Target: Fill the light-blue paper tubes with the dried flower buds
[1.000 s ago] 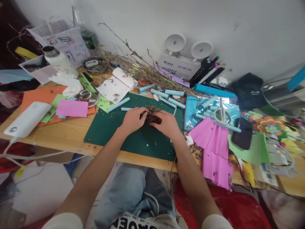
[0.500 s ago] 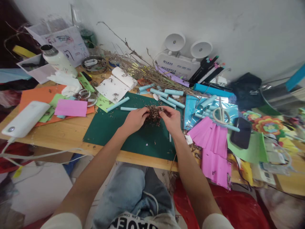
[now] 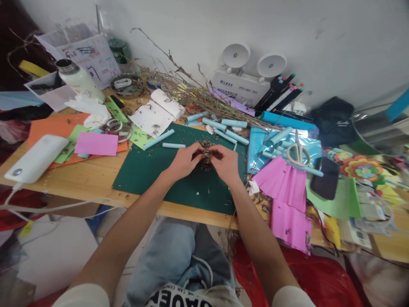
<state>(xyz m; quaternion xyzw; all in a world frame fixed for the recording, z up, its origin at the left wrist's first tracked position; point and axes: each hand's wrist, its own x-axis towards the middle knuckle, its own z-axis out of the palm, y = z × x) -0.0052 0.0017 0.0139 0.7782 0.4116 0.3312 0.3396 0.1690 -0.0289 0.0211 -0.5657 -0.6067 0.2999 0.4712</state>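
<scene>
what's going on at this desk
A person sits at a cluttered wooden table, working a clump of dried plant bits between both hands. The left hand and right hand pinch it from either side, over a dark green mat strewn with crumbs. Blue paper tubes, dry twigs, scissors and folded pink paper lie around the mat.

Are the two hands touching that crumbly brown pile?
Touching. The head view shows the left hand and right hand with fingers pinched into the brown pile from both sides, over the green mat, with no gap visible.
</scene>
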